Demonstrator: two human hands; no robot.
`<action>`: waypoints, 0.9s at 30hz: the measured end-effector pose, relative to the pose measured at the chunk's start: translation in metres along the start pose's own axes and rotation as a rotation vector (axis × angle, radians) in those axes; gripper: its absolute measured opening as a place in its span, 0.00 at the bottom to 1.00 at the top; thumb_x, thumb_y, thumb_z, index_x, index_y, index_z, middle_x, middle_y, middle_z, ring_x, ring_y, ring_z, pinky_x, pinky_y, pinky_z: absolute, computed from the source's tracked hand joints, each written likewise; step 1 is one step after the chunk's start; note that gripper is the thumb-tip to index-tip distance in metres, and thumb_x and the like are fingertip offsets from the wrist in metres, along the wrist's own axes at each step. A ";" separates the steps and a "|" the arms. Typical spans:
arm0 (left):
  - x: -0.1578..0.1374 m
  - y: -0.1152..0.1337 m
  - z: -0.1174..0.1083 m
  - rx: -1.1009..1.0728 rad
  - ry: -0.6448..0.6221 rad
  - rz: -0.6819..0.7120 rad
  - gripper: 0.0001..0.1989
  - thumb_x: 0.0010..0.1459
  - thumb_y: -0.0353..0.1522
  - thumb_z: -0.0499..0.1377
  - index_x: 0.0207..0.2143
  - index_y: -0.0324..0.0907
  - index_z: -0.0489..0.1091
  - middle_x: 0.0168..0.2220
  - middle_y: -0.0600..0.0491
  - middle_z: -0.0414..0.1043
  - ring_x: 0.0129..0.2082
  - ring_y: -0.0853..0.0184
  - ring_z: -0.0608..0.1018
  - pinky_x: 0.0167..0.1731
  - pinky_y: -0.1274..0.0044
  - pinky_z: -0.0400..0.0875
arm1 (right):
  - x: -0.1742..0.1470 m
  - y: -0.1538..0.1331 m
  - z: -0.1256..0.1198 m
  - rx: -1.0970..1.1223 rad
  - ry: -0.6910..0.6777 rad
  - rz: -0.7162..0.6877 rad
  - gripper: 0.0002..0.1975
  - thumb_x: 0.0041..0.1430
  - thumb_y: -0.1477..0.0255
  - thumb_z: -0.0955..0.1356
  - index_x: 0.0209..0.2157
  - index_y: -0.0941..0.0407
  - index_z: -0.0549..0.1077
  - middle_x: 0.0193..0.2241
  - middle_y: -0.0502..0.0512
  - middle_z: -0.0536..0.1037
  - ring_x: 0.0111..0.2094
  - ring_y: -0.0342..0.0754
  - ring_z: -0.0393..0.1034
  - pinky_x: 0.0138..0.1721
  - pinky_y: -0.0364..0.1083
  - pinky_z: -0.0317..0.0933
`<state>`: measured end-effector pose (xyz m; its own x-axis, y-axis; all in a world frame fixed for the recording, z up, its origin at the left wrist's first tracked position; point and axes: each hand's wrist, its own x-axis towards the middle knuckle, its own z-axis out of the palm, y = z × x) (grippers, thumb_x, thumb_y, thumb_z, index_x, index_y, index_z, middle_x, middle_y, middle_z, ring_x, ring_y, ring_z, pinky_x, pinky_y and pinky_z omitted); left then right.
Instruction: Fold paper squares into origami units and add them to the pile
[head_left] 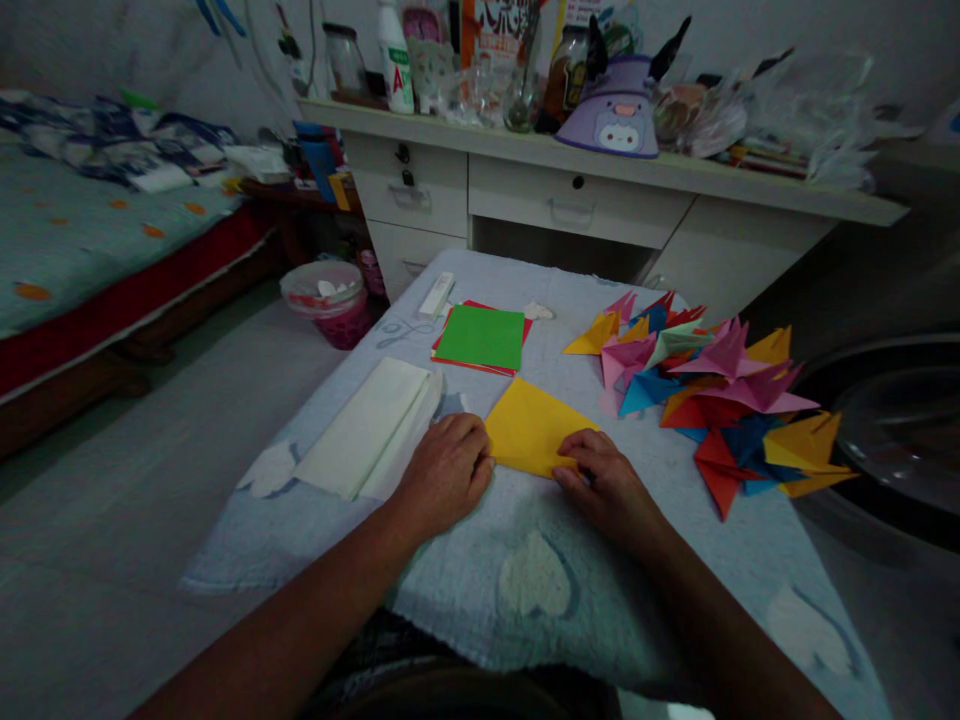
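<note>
Hands apart, one on each side of the yellow sheet [536, 420]. Left hand [448, 468] is clamped on its corner at 8 o'clock; right hand [611, 488] pinches the near edge at 4. Sheet lies mid-cloth, tip toward 12. Layer count: can't tell.

Risks, my guess: one hand slipping or pulling harder skews the edges or crumples a corner. Soft cloth [480, 560] underneath could make any crease wander. Dim light makes edges easy to misjudge. Left wrist is just beside the white paper [364, 425] at 9; a sideways move could drag it. Right arm swinging toward 2 could scatter the birds [720, 350].

Surface: pale blue cloth, heart motifs. Green-topped stack [480, 335] at 11, red showing beneath; white stick [436, 295] beyond it. Birds heaped at 2 to 3, mixed colours.

Room: desk [409, 178] at 12, top crowded, purple hat [611, 100] on it. Bin [322, 278] and bed [90, 235] at 10. Round door [892, 430] at 3, past the birds.
</note>
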<state>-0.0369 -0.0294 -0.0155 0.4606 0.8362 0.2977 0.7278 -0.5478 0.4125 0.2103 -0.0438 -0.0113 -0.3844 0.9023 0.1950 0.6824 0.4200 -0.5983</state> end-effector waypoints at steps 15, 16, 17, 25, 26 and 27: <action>0.002 0.002 0.006 0.106 0.006 -0.063 0.03 0.59 0.26 0.53 0.32 0.40 0.66 0.37 0.50 0.65 0.40 0.61 0.69 0.44 0.64 0.68 | 0.004 0.009 0.013 -0.103 0.142 0.186 0.11 0.54 0.70 0.70 0.20 0.54 0.68 0.40 0.58 0.72 0.43 0.55 0.63 0.47 0.58 0.59; 0.002 0.002 0.006 0.115 0.008 -0.067 0.03 0.59 0.26 0.54 0.32 0.40 0.66 0.37 0.49 0.65 0.40 0.61 0.69 0.43 0.64 0.68 | 0.004 0.009 0.014 -0.114 0.148 0.192 0.11 0.54 0.70 0.69 0.20 0.54 0.68 0.40 0.58 0.72 0.43 0.55 0.63 0.47 0.58 0.59; 0.002 0.002 0.007 0.123 0.009 -0.071 0.03 0.59 0.26 0.54 0.32 0.40 0.66 0.37 0.49 0.65 0.40 0.61 0.69 0.43 0.64 0.68 | 0.004 0.009 0.014 -0.125 0.153 0.195 0.11 0.55 0.71 0.69 0.20 0.54 0.68 0.40 0.58 0.72 0.43 0.55 0.63 0.47 0.58 0.59; 0.002 0.001 0.011 0.204 -0.003 -0.085 0.03 0.60 0.28 0.54 0.34 0.39 0.67 0.38 0.49 0.66 0.41 0.60 0.68 0.45 0.63 0.68 | 0.005 0.009 0.016 -0.221 0.186 0.294 0.09 0.53 0.72 0.70 0.21 0.55 0.71 0.40 0.58 0.72 0.43 0.55 0.63 0.48 0.57 0.58; 0.002 0.001 0.011 0.209 -0.008 -0.092 0.03 0.60 0.28 0.54 0.34 0.39 0.67 0.38 0.48 0.66 0.41 0.60 0.68 0.45 0.63 0.68 | 0.005 0.009 0.017 -0.227 0.194 0.300 0.09 0.53 0.72 0.70 0.21 0.54 0.71 0.40 0.57 0.73 0.43 0.55 0.63 0.48 0.56 0.58; 0.001 0.001 0.011 0.213 -0.014 -0.096 0.03 0.60 0.28 0.54 0.34 0.39 0.68 0.39 0.48 0.66 0.41 0.60 0.68 0.45 0.63 0.68 | 0.005 0.009 0.017 -0.230 0.200 0.302 0.09 0.53 0.72 0.70 0.21 0.54 0.71 0.40 0.57 0.73 0.43 0.55 0.63 0.48 0.56 0.58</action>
<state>-0.0296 -0.0285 -0.0243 0.3901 0.8852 0.2533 0.8587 -0.4490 0.2468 0.2040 -0.0371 -0.0289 -0.0329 0.9796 0.1981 0.8755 0.1239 -0.4671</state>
